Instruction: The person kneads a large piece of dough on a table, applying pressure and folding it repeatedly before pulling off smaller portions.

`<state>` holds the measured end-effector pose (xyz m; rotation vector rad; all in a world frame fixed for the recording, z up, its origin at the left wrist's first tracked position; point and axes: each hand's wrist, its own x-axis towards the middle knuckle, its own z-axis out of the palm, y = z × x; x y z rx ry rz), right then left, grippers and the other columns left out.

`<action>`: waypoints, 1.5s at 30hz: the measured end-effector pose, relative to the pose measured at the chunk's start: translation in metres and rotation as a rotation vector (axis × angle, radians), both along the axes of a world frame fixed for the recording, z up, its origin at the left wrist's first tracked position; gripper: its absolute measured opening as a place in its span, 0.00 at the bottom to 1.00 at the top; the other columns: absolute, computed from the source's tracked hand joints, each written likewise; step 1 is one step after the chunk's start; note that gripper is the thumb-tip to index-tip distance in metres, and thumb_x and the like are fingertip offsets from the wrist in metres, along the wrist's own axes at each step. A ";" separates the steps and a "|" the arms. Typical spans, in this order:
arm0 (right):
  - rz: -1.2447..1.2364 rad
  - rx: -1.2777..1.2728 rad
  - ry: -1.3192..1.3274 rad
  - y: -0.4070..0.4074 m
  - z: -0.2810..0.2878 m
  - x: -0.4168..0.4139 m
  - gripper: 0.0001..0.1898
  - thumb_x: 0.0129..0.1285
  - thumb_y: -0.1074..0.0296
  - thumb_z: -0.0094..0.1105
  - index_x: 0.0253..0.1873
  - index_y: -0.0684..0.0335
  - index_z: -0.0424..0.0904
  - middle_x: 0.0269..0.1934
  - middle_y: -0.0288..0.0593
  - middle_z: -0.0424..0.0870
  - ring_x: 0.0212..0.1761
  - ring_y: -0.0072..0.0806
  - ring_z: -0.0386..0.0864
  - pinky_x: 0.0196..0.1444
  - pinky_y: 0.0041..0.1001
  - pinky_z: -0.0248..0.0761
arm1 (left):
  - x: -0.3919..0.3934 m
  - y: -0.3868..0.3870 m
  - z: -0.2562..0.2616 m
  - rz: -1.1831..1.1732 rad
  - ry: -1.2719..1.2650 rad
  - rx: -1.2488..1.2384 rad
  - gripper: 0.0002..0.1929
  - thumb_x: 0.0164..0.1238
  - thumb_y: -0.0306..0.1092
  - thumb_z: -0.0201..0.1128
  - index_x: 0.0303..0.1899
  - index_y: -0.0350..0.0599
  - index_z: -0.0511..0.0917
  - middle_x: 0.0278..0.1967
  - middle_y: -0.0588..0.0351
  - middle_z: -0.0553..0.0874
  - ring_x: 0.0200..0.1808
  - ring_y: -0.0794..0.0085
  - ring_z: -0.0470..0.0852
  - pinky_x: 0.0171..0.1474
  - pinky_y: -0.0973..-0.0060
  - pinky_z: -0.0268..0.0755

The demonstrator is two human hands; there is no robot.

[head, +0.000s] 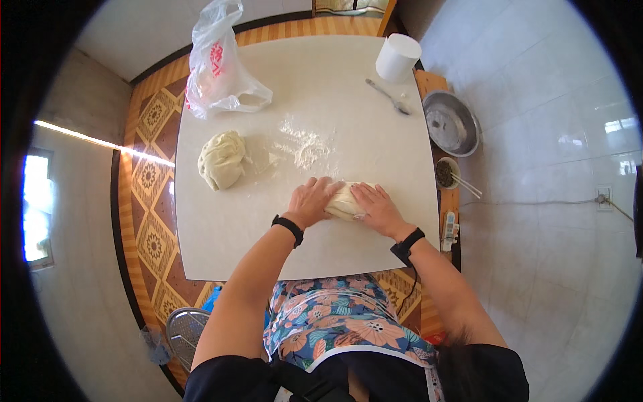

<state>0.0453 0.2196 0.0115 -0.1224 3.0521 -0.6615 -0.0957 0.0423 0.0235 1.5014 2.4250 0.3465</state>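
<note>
Before me on the pale table lies an oblong piece of dough, between my two hands. My left hand rests on its left end, fingers bent over it. On its right part lies my right hand, palm down with the fingers spread towards the middle. The underside of the dough is hidden. Scattered white flour marks the table just beyond my hands. A larger, rounded lump of dough sits apart at the left, touched by neither hand.
A plastic bag stands at the far left; a white paper roll and a metal spoon are at the far right. Beside the table's right edge are a metal basin, a bowl with chopsticks and a white power strip.
</note>
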 end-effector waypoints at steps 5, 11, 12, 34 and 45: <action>-0.331 -0.127 -0.084 0.006 0.009 0.009 0.49 0.49 0.53 0.72 0.72 0.65 0.54 0.70 0.57 0.60 0.74 0.45 0.56 0.74 0.44 0.47 | 0.014 -0.019 -0.015 0.141 -0.086 0.070 0.53 0.40 0.45 0.79 0.71 0.51 0.56 0.56 0.47 0.74 0.58 0.56 0.73 0.60 0.64 0.68; -0.286 0.087 -0.168 -0.011 0.018 -0.019 0.50 0.45 0.54 0.75 0.72 0.62 0.55 0.69 0.56 0.61 0.73 0.46 0.57 0.73 0.41 0.50 | -0.007 -0.013 -0.001 0.095 -0.068 -0.099 0.33 0.47 0.38 0.74 0.58 0.49 0.70 0.46 0.51 0.80 0.51 0.55 0.78 0.50 0.61 0.75; -0.183 0.143 -0.102 -0.010 0.015 -0.026 0.45 0.45 0.56 0.74 0.69 0.60 0.61 0.66 0.54 0.66 0.71 0.46 0.61 0.70 0.39 0.54 | -0.010 -0.012 0.004 0.048 -0.051 -0.088 0.28 0.48 0.36 0.73 0.54 0.50 0.72 0.45 0.53 0.80 0.50 0.54 0.78 0.49 0.61 0.75; -0.113 -0.020 0.245 -0.087 -0.004 -0.081 0.20 0.66 0.58 0.50 0.57 0.64 0.74 0.56 0.52 0.74 0.62 0.44 0.69 0.68 0.51 0.53 | 0.018 -0.034 -0.014 0.183 0.088 0.170 0.39 0.56 0.54 0.63 0.66 0.41 0.65 0.65 0.45 0.69 0.69 0.49 0.62 0.70 0.45 0.48; -0.208 0.028 0.183 -0.075 -0.009 -0.064 0.31 0.68 0.49 0.47 0.68 0.66 0.63 0.69 0.54 0.64 0.72 0.44 0.60 0.70 0.57 0.45 | 0.011 -0.028 -0.019 0.147 -0.082 0.048 0.45 0.52 0.60 0.62 0.69 0.41 0.61 0.70 0.43 0.63 0.72 0.52 0.58 0.73 0.49 0.44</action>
